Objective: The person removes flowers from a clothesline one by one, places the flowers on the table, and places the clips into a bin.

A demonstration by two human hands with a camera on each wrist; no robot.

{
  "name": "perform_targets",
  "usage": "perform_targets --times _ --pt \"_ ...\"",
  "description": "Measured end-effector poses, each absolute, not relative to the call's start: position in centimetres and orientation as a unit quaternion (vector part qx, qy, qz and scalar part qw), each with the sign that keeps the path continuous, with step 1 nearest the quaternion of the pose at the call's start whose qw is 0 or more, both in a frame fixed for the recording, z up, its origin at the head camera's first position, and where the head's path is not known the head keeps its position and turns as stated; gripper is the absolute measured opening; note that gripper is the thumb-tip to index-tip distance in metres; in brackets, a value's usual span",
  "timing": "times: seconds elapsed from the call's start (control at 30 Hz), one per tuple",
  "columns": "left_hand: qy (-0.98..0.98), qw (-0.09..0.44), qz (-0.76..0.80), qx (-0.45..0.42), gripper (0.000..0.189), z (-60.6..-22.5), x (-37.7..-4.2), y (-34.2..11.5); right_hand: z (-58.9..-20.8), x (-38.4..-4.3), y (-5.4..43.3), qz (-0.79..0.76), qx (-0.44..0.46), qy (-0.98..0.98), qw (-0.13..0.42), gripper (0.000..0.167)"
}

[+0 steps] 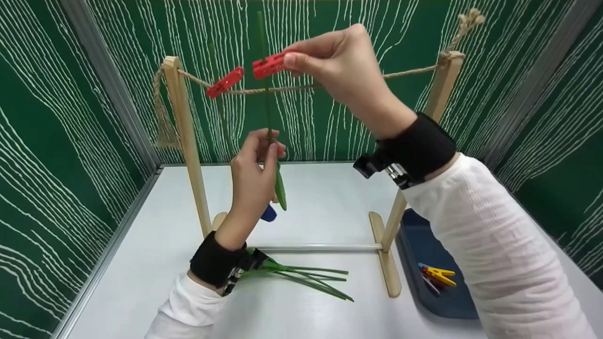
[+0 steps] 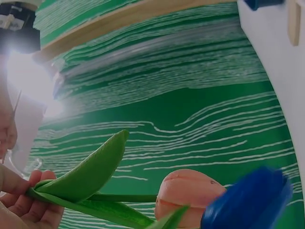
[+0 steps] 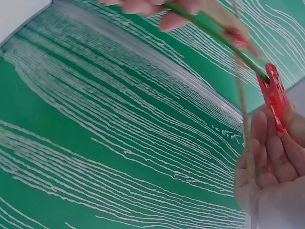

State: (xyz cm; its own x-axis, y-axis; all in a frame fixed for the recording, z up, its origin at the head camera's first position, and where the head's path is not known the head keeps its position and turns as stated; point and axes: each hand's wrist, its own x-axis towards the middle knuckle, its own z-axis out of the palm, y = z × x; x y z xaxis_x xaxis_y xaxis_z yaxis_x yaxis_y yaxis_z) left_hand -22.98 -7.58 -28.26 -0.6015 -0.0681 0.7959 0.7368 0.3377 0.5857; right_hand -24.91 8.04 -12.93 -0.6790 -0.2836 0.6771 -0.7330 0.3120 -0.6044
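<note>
My right hand [image 1: 341, 66] pinches a red clothespin [image 1: 271, 65] by its rear end, above a twine rope [image 1: 292, 88]. The clothespin's front meets a green stem [image 1: 268, 110] pointing upward. Lower down, my left hand [image 1: 256, 157] grips this stem between thumb and fingers, beside a green leaf [image 1: 281, 188]. Another red clothespin [image 1: 225, 83] sits on the rope at left, by a second upright stem [image 1: 212, 56]. In the left wrist view, a salmon tulip head [image 2: 183, 195] and a blurred blue one [image 2: 248, 200] hang close together; I cannot tell which belongs to the held stem.
The rope spans two wooden posts [image 1: 186, 141] joined low down by a pale rod [image 1: 320, 246]. Several green stems [image 1: 315, 278] lie on the white table, partly behind my left wrist. At right, a dark blue tray [image 1: 424, 292] holds yellow and other clothespins [image 1: 438, 275].
</note>
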Motion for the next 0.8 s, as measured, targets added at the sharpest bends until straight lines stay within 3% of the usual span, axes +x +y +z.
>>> perform_targets --times 0.5,0.8 --pt "-0.755 0.362 -0.482 -0.259 0.018 -28.7 -21.4 -7.1 -11.1 -23.8 12.1 0.619 0.366 -0.648 0.252 0.014" --pt "-0.775 0.357 -0.433 -0.291 0.017 -29.6 -20.0 -7.1 -10.7 -23.2 16.4 0.652 0.373 -0.601 0.272 0.026"
